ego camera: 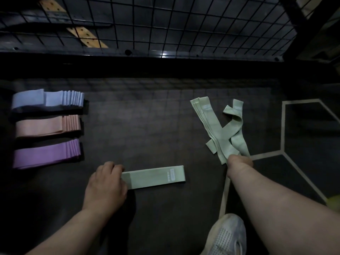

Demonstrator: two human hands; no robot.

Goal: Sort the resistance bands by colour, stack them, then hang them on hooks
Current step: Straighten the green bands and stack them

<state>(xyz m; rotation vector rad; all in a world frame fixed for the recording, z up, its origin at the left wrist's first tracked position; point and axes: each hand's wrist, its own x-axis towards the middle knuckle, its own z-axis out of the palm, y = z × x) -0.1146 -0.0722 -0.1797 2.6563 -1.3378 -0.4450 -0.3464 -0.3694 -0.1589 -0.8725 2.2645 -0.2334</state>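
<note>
now the left hand [105,183] presses flat on one end of a green band [154,176] on the floor [147,126]. right of that band, the right hand [239,161] pinches a loose green pile [219,126]; left of it lie blue [46,99], peach [47,126] and purple [47,153] stacks.

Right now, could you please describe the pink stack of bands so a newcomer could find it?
On the dark floor mat, three neat stacks sit at far left. The pink stack is the middle one, between the blue stack and purple stack.

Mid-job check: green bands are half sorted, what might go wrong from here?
The loose green bands lie crossed and twisted; the right hand pulling one may drag the others along. The flat green band is pinned only at one end by the left hand, so stacking may skew it. The shoe sits close.
</note>
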